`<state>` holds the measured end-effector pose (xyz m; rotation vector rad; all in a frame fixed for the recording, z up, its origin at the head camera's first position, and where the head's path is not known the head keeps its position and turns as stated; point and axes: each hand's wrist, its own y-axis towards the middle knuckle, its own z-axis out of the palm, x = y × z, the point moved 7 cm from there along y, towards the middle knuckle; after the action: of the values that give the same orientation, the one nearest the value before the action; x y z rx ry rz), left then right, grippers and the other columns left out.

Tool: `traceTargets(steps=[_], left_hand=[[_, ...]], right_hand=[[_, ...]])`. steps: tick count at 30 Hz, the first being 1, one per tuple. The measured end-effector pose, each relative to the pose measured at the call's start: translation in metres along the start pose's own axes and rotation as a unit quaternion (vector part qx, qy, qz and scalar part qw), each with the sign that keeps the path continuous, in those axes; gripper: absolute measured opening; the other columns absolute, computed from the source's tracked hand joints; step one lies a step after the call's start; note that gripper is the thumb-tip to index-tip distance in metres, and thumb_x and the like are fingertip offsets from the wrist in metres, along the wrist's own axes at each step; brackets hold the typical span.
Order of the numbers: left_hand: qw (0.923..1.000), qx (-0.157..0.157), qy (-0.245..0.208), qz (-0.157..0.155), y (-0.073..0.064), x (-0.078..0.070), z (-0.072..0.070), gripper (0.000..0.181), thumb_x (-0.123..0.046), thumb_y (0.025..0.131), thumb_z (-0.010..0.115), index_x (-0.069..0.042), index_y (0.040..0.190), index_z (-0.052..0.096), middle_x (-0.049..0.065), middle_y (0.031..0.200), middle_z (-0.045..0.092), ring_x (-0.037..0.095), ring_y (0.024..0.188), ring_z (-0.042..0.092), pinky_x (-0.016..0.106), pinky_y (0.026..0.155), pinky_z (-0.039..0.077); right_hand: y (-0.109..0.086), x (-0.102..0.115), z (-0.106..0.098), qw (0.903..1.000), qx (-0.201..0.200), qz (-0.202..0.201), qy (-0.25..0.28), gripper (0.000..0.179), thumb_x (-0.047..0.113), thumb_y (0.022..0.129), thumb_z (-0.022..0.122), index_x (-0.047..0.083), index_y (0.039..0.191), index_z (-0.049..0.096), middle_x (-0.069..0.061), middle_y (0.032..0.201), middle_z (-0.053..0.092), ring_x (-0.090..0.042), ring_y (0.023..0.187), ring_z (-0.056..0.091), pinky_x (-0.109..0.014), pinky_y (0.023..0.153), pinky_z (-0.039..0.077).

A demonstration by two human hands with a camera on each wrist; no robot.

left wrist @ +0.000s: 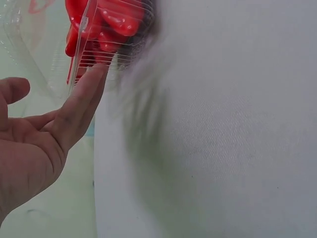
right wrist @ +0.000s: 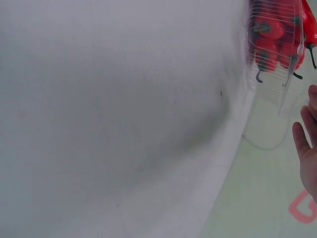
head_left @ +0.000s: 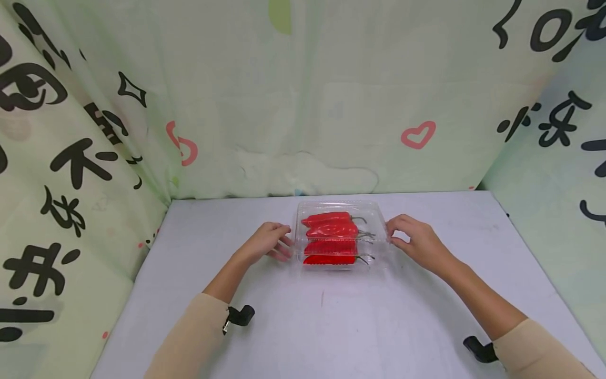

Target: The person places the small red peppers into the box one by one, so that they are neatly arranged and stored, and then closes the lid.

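In the head view, a clear plastic clamshell box [head_left: 341, 205] stands near the table's back edge. Several glossy red peppers [head_left: 331, 230] with green stems lie inside it, stems toward the right. My left hand [head_left: 267, 243] is at the box's left side. In the left wrist view its long fingers [left wrist: 81, 96] are extended against the ribbed plastic wall, thumb apart. At the right side, my right hand [head_left: 418, 242] has its fingertips by the box rim, thumb and forefinger spread. Whether they touch it I cannot tell. Clear plastic rises above the peppers; whether the lid is fastened is unclear.
The white table [head_left: 322, 326] extends in front of the box and to both sides. A pale green printed curtain [head_left: 284, 105] hangs behind the table and along both sides. A black strap-like piece [head_left: 241, 316] shows at the left sleeve, another [head_left: 479, 350] at the right sleeve.
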<state>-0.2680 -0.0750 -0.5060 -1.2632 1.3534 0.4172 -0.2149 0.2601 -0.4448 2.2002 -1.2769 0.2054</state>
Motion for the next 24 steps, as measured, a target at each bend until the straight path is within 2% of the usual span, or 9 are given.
traceTargets(steps=[4,8,12,18,24], left_hand=[[0.9996,0.024,0.011,-0.008,-0.009,0.0,0.002,0.045,-0.034,0.107,0.052,0.0,0.136,0.056,0.016,0.11,0.072,0.029,0.087,0.077,0.039,0.075,0.066],[0.9982,0.051,0.031,0.002,-0.017,0.0,0.006,0.044,-0.033,0.106,0.051,0.001,0.134,0.057,0.017,0.108,0.074,0.032,0.087,0.077,0.041,0.074,0.066],[0.9968,0.07,0.038,0.008,-0.022,-0.001,0.01,0.045,-0.033,0.105,0.05,0.002,0.131,0.058,0.019,0.108,0.076,0.037,0.088,0.077,0.041,0.073,0.066],[0.996,0.077,0.043,0.013,-0.024,-0.003,0.012,0.049,-0.032,0.103,0.051,0.004,0.135,0.056,0.022,0.109,0.075,0.04,0.089,0.076,0.039,0.07,0.066],[0.9967,0.069,0.037,0.019,-0.021,-0.004,0.012,0.048,-0.025,0.105,0.046,0.006,0.142,0.052,0.025,0.107,0.073,0.041,0.087,0.075,0.04,0.071,0.066]], right_hand=[[-0.002,-0.001,0.002,1.0,0.001,0.006,0.002,0.038,-0.011,0.076,0.084,0.018,0.09,0.064,-0.001,0.104,0.072,-0.023,0.102,0.07,-0.049,0.086,0.063],[-0.003,-0.001,0.005,0.9998,0.002,0.019,0.004,0.037,-0.01,0.077,0.084,0.018,0.091,0.064,-0.002,0.105,0.072,-0.025,0.104,0.07,-0.049,0.087,0.062],[-0.005,0.001,0.006,0.9999,-0.005,0.014,0.006,0.038,-0.012,0.076,0.084,0.017,0.091,0.064,-0.001,0.104,0.072,-0.025,0.102,0.07,-0.049,0.086,0.063],[-0.008,0.003,0.008,0.9998,-0.015,0.008,0.005,0.04,-0.013,0.074,0.085,0.017,0.091,0.063,0.0,0.104,0.071,-0.023,0.101,0.07,-0.047,0.084,0.063],[-0.01,0.006,0.01,0.9997,-0.024,-0.001,-0.001,0.041,-0.012,0.073,0.086,0.017,0.09,0.062,0.001,0.105,0.071,-0.022,0.101,0.071,-0.043,0.083,0.063]])
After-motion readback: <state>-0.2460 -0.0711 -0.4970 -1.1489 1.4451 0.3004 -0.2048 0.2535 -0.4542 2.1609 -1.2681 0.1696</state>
